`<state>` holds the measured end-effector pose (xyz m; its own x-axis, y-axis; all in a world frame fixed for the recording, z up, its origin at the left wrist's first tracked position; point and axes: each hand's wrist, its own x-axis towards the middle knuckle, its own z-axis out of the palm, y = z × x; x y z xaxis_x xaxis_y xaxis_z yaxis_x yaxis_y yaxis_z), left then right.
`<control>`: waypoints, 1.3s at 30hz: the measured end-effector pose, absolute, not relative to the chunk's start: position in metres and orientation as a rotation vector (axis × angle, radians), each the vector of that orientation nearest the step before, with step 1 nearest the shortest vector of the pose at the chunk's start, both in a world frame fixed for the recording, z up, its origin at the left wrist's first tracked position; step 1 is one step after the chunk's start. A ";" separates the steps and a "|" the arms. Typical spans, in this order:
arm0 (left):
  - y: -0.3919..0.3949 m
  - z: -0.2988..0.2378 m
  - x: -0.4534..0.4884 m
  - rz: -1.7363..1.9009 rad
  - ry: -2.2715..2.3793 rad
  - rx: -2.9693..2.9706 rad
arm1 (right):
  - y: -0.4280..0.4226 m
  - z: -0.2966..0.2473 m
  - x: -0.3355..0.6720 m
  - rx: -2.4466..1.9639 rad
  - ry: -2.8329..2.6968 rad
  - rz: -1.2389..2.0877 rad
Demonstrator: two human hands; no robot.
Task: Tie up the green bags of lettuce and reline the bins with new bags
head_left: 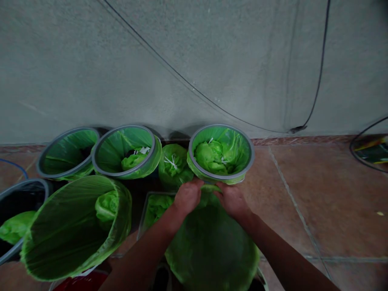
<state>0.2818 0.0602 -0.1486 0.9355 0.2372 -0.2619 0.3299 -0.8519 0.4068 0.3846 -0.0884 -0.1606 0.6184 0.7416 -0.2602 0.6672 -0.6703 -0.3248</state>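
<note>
In the head view, my left hand (189,196) and my right hand (233,198) both pinch the far edge of a green plastic bag (212,242). The bag spreads toward me over a bin that is mostly hidden below it. Between my hands the edge looks rolled or bunched. Just beyond them stands a bin with a grey rim (252,155), lined in green, with knotted green bags (212,155) inside. A tied green bag (174,163) sits to its left, its white string showing.
Two more grey-rimmed lined bins (127,128) line the wall at left. Nearer stand a large bag-lined bin (75,234) and a dark bin (22,186). A square container (147,202) holds green plastic. A black cable (169,64) hangs along the wall (242,48); tiled floor (342,202) lies right.
</note>
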 end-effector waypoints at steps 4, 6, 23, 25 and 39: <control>0.059 -0.129 0.282 -0.204 0.307 2.594 | -0.108 -0.156 0.389 -2.518 -1.024 0.572; 0.064 -0.114 0.274 -0.100 0.274 2.495 | -0.126 -0.154 0.389 -2.452 -0.883 0.564; 0.101 -0.125 0.285 -0.001 0.768 2.195 | -0.166 -0.148 0.385 -2.314 -0.375 0.459; 0.102 -0.130 0.295 -0.077 0.798 2.214 | -0.154 -0.151 0.399 -2.184 -0.366 0.461; 0.070 -0.151 0.281 -0.234 0.525 2.537 | -0.136 -0.179 0.392 -2.135 -0.679 0.614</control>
